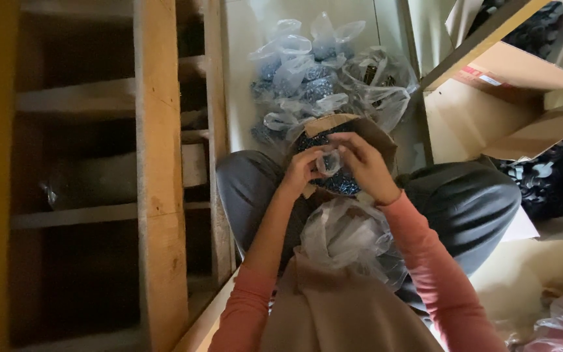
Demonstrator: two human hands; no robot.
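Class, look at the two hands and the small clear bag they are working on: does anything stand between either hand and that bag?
Nothing visible does. The left hand and the right hand both already touch the small clear bag, held between them above the open box of dark small parts.

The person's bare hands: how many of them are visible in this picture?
2. The left hand and the right hand are together above the lap, both pinching one small clear plastic bag over an open brown cardboard box of small dark blue parts.
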